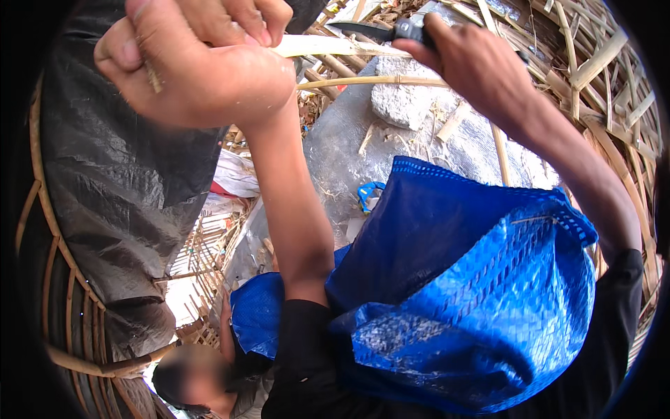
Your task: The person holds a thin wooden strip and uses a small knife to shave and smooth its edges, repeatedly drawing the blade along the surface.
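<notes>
My left hand (209, 77) is raised at the upper left, fingers curled round a pale split bamboo strip (317, 46) that runs out toward the right. My right hand (481, 63) is closed on the black handle of a knife (413, 31). Its dark blade points left, just above the strip; whether it touches cannot be told. Beneath lies a second, thinner bamboo strip (370, 80), passing in front of a rough whitish stone block (401, 98). A blue woven plastic sheet (481, 279) covers my lap, between my forearms.
A grey sheet (335, 150) with shavings spreads over the ground. Split bamboo pieces (600, 63) are heaped at the right. Black tarpaulin (118, 174) hangs at the left beside a curved bamboo frame (77, 279). Another person (192, 380) is close by at the lower left.
</notes>
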Demonstrator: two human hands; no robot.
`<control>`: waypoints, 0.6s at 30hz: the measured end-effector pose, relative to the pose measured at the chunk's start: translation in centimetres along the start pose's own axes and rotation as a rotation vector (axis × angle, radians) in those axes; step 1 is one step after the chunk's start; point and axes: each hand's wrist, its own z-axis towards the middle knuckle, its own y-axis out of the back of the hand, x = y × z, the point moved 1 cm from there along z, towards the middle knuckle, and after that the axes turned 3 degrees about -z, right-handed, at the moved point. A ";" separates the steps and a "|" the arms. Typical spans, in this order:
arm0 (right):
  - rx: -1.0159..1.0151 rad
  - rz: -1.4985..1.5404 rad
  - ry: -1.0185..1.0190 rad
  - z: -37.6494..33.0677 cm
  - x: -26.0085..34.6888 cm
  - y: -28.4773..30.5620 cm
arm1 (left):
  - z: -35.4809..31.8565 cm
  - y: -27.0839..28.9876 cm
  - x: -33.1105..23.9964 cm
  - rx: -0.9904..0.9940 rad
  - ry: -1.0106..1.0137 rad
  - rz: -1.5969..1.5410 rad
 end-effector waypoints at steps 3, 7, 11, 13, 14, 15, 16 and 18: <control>0.049 0.414 -0.214 1.3 -0.4 1.2 | 0.3 -0.5 -0.6 0.004 0.013 -0.063; 0.143 0.811 -0.195 -2.4 3.4 -0.8 | 0.4 -1.1 0.1 0.101 0.000 0.037; 0.147 0.667 -0.051 -2.3 3.5 -2.0 | 0.0 0.6 -0.6 0.032 0.042 -0.089; 0.260 0.477 -0.109 -1.2 2.6 -1.0 | -0.1 0.6 0.3 0.049 -0.033 -0.008; 0.170 0.232 -0.087 -2.0 2.5 -1.4 | -1.0 1.4 0.3 0.072 0.027 -0.110; 0.205 0.061 -0.097 -1.1 1.8 -0.6 | -0.9 1.1 0.2 0.075 0.010 -0.114; 0.122 0.053 -0.045 -0.3 0.4 -0.1 | -0.7 0.8 0.1 0.033 0.030 -0.152; 0.114 0.254 -0.050 1.3 -1.4 1.0 | -0.4 0.5 0.1 -0.028 0.062 -0.219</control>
